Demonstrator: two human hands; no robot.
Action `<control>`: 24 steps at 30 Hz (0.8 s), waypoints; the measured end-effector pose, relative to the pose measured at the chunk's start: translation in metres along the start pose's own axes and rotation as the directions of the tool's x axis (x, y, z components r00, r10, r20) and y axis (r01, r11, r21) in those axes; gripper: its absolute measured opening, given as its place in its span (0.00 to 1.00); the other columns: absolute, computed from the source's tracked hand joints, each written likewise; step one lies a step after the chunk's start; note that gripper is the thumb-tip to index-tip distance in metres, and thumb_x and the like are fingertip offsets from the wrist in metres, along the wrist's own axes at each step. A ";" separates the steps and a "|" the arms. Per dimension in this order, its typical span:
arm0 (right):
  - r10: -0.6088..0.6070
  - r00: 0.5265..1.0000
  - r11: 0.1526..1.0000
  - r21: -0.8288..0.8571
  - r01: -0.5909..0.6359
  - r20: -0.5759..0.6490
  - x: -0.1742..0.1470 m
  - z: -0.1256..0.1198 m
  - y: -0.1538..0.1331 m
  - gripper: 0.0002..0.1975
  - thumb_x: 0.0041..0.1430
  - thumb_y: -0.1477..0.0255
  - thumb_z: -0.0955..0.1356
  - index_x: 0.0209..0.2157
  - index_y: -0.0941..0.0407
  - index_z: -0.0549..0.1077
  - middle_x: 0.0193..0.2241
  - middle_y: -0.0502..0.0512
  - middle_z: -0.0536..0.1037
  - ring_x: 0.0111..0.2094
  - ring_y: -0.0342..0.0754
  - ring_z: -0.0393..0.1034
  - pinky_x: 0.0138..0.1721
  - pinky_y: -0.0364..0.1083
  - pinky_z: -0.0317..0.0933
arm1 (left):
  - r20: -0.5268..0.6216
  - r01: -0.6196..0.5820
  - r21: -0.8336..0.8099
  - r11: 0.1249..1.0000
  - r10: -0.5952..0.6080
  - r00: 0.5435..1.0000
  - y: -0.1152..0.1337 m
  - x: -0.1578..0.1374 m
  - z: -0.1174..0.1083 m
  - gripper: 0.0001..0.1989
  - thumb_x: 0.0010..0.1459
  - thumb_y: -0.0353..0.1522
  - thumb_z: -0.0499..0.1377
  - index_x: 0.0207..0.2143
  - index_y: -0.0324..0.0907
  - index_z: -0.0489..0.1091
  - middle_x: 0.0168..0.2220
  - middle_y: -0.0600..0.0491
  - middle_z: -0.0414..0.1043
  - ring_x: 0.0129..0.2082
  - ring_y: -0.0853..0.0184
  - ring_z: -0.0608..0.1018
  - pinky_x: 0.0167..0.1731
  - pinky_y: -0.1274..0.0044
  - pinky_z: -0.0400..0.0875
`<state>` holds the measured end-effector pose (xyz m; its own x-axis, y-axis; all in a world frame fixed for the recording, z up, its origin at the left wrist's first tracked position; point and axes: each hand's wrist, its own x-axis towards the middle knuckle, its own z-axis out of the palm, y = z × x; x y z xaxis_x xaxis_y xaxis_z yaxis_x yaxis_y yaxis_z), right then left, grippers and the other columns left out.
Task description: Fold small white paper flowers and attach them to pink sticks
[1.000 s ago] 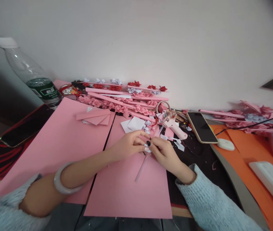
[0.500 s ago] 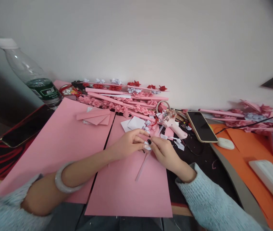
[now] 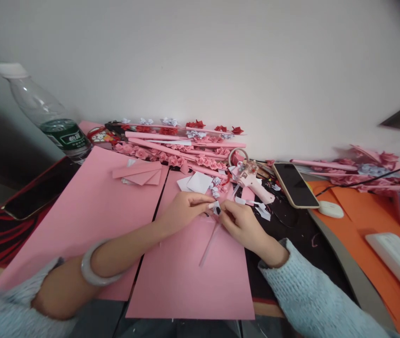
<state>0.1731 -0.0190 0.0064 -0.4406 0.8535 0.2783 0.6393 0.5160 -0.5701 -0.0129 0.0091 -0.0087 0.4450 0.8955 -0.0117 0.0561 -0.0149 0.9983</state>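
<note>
Between my two hands is a small folded piece of white paper (image 3: 216, 205), partly covered by fingers. My left hand (image 3: 186, 210) pinches it from the left, and my right hand (image 3: 241, 220) grips it from the right with bent fingers. A thin translucent stick (image 3: 208, 246) slants on the pink sheet (image 3: 186, 281) below the hands; its upper end is near my fingers. Just beyond the hands lie white paper squares (image 3: 200, 182), small white paper flowers (image 3: 215, 187) and a pink glue gun (image 3: 256, 185).
Pink paper rolls and paper flowers (image 3: 175, 150) line the wall. A tape roll (image 3: 238, 157) stands behind the glue gun. A phone (image 3: 296, 184) and a white mouse-like case (image 3: 330, 209) are to the right, by orange paper (image 3: 362, 225). A bottle (image 3: 59, 122) stands far left, near folded pink paper (image 3: 140, 172).
My fingers have shifted around the white paper, and more of it shows now. My left fingers are straighter. The view has tilted slightly.
</note>
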 end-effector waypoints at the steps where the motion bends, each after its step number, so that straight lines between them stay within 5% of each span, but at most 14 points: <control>1: 0.000 1.000 1.000 0.003 0.000 0.001 0.000 0.000 0.000 0.09 0.55 0.80 0.60 0.23 0.55 0.57 0.19 0.44 0.59 0.20 0.40 0.54 0.23 0.40 0.47 | -0.009 -0.009 0.040 0.999 0.009 1.000 0.001 -0.001 0.000 0.13 0.53 0.33 0.59 0.42 0.39 0.74 0.40 0.48 0.77 0.38 0.62 0.79 0.41 0.71 0.73; 9: -0.002 1.000 1.000 0.025 0.002 0.001 0.000 0.000 -0.001 0.10 0.54 0.80 0.60 0.23 0.55 0.56 0.18 0.44 0.58 0.19 0.39 0.52 0.22 0.40 0.47 | -0.031 -0.039 0.170 0.985 0.045 0.998 0.012 -0.005 0.005 0.15 0.53 0.30 0.59 0.44 0.37 0.74 0.41 0.48 0.77 0.41 0.61 0.78 0.44 0.72 0.72; 24: -0.021 1.000 0.999 0.049 0.021 0.003 -0.001 -0.001 -0.002 0.10 0.55 0.80 0.61 0.23 0.56 0.57 0.18 0.44 0.58 0.19 0.38 0.52 0.23 0.39 0.47 | -0.004 -0.087 0.109 0.990 0.088 0.996 0.007 -0.005 0.006 0.17 0.52 0.26 0.56 0.46 0.36 0.71 0.42 0.48 0.76 0.41 0.62 0.78 0.44 0.73 0.72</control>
<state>0.1729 -0.0209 0.0076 -0.4563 0.8420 0.2877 0.5985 0.5297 -0.6011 -0.0091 0.0016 -0.0019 0.4442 0.8927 0.0760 0.1148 -0.1408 0.9833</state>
